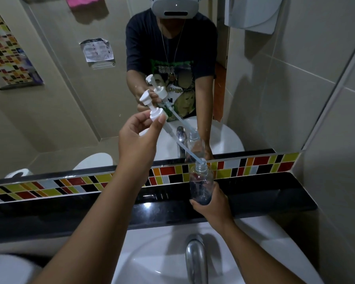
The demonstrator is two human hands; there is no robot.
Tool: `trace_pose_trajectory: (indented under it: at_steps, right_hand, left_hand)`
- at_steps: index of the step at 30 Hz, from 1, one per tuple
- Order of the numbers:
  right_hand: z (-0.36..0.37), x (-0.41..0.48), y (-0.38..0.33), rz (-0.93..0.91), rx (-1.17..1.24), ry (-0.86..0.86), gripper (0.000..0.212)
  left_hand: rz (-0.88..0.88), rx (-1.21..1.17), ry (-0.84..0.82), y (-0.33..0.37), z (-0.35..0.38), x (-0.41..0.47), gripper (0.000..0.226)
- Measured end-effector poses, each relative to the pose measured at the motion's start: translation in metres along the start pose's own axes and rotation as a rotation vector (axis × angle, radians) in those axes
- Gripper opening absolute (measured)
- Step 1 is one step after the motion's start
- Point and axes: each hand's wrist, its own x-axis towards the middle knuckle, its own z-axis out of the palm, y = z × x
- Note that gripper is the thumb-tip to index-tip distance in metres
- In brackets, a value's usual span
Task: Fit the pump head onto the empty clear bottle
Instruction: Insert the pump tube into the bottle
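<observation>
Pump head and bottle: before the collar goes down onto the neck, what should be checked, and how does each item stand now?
1. Left hand pinches pump head at its collar: ok.
2. Right hand grips clear bottle low, upright: ok.
3. Dip tube tip at the bottle mouth: ok.
4. Tube in line with bottle: not ok, slanted.
5. Collar on the neck: not ok, far above.
6. Thread condition: cannot tell.

This is a bathroom or washroom. A white sink [156,261] with a chrome tap [196,261] sits below a black ledge [70,214] and a wide wall mirror [70,99]. Beige wall tiles [326,99] surround it, with a band of coloured mosaic tiles [254,166]. A white dispenser [252,11] hangs on the wall.
</observation>
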Motion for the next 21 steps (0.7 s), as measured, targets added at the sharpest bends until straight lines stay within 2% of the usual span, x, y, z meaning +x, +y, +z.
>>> trace_pose_trajectory:
  at_steps: [4, 10, 15, 21]
  right_hand:
    - [0.001, 0.001, 0.002, 0.032, 0.005, -0.007, 0.063]
    - [0.002, 0.003, 0.004, 0.039, 0.007, -0.013, 0.064]
    - [0.002, 0.003, 0.002, 0.03, 0.013, -0.016, 0.071]
    - [0.002, 0.001, 0.002, -0.009, -0.012, 0.001, 0.075]
  left_hand:
    - [-0.031, 0.003, -0.017, -0.011, 0.007, -0.002, 0.019]
    - [-0.02, -0.009, -0.029, -0.018, 0.017, -0.001, 0.029]
    - [-0.024, 0.125, -0.131, -0.03, 0.028, -0.013, 0.014]
    - [-0.094, 0.154, -0.246, -0.053, 0.035, -0.026, 0.018]
